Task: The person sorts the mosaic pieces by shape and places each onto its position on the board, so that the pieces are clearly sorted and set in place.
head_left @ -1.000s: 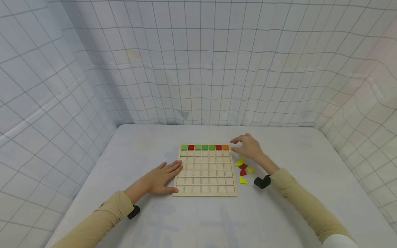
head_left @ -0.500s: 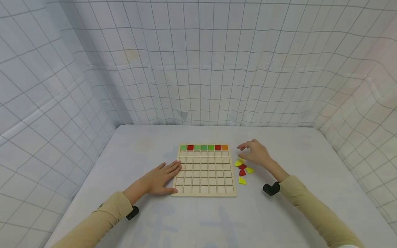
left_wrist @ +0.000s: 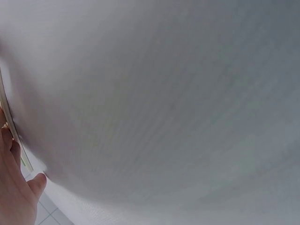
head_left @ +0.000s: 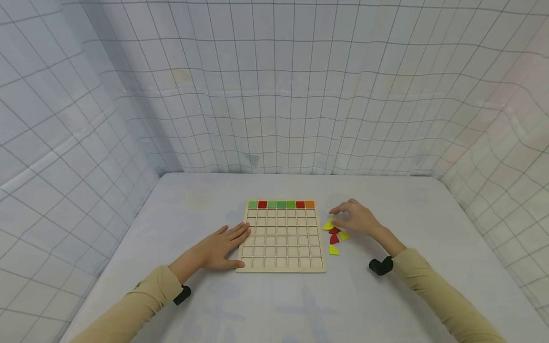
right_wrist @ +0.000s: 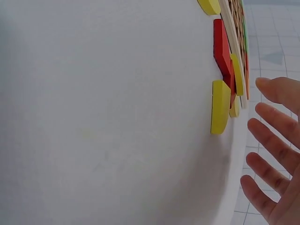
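Observation:
A pale wooden grid board (head_left: 281,240) lies on the table, its far row filled with green, red and orange square tiles (head_left: 281,204). My left hand (head_left: 220,248) rests on its left edge, fingers spread. In the head view my right hand (head_left: 357,219) hovers at a small heap of quarter-round pieces beside the board's right edge. Yellow pieces (head_left: 334,250) and red pieces (head_left: 334,239) make up this heap, some overlapping. The right wrist view has the fingers (right_wrist: 269,140) apart and loosely bent, holding nothing, beyond the nearest yellow piece (right_wrist: 220,108).
A white cloth covers the table (head_left: 266,309). Grid-patterned curtains (head_left: 274,95) hang behind it and on both sides. Black wrist-worn devices (head_left: 381,266) sit under both sleeves.
My right hand has drawn back from beside the board's far right corner, toward me and rightward, and lowered to the coloured pieces. The left hand stays at the board's edge.

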`<state>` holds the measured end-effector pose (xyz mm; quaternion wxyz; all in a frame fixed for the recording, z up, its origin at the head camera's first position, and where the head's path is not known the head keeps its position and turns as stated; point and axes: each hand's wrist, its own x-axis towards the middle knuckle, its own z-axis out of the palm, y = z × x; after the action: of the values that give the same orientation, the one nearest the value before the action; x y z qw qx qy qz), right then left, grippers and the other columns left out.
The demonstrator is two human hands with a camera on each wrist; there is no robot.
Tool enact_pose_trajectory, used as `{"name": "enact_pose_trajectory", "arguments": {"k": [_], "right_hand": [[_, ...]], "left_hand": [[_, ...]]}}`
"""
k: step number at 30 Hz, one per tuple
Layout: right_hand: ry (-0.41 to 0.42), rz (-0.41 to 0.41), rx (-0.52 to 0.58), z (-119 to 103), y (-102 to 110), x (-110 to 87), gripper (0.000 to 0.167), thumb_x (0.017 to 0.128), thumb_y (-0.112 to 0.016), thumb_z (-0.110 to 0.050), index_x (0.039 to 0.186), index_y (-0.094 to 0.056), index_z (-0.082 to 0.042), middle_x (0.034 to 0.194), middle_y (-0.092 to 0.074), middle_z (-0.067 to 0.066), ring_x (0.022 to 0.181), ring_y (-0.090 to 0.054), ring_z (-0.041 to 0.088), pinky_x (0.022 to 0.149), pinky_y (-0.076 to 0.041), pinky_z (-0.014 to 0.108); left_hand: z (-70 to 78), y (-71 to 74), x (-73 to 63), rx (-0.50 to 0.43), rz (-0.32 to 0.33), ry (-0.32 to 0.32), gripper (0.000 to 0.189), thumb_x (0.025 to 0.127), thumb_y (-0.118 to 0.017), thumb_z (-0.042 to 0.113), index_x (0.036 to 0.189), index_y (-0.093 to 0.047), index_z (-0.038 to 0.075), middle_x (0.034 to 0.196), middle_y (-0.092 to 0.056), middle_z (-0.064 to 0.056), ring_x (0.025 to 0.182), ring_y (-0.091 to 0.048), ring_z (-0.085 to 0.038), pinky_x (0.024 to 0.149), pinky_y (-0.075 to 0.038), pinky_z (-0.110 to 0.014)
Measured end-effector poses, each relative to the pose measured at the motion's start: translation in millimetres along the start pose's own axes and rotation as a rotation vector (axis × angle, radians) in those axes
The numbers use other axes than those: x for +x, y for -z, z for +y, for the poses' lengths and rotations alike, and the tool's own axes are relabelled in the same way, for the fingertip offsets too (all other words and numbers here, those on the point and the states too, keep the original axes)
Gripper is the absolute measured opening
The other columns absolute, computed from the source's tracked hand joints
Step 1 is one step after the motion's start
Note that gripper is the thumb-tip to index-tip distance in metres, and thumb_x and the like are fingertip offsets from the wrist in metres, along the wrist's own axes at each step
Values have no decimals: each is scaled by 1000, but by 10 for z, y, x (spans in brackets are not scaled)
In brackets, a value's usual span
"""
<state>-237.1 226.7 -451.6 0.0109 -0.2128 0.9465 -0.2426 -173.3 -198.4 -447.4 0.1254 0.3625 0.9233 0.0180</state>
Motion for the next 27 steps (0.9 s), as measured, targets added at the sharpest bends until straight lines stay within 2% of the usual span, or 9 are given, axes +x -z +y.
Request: {"name": "enact_pose_trajectory", "arguments": {"k": [4, 12, 27], "right_hand": [[34, -34, 27, 31, -24, 4, 25, 82, -75, -30, 104, -75, -18, 104, -69, -2, 98, -52, 18, 75, -48, 34], [133, -65, 8, 99, -90, 43, 27, 79, -77, -35, 102, -76, -21, 108, -70, -4, 102, -51, 16, 82, -49, 37], [184, -116, -28, 33, -44, 71, 19, 79, -77, -28, 96, -76, -20, 107, -67, 0, 104, -51, 20, 85, -50, 42]], "left_hand": [[-2, -7, -2, -3, -3, 3, 90, 91, -44, 66, 154, -19, 8, 162, -13, -10, 150, -15, -27, 116, -19, -58], [-8, -11, 2, -16, -6, 4, 90, 91, -44, 66, 154, -18, 9, 163, -12, -9, 150, -13, -27, 116, -18, -58], [-5, -2, -7, -8, -3, -6, 89, 91, -45, 65, 154, -19, 7, 162, -12, -10, 150, -14, -27, 116, -19, -58]]}}
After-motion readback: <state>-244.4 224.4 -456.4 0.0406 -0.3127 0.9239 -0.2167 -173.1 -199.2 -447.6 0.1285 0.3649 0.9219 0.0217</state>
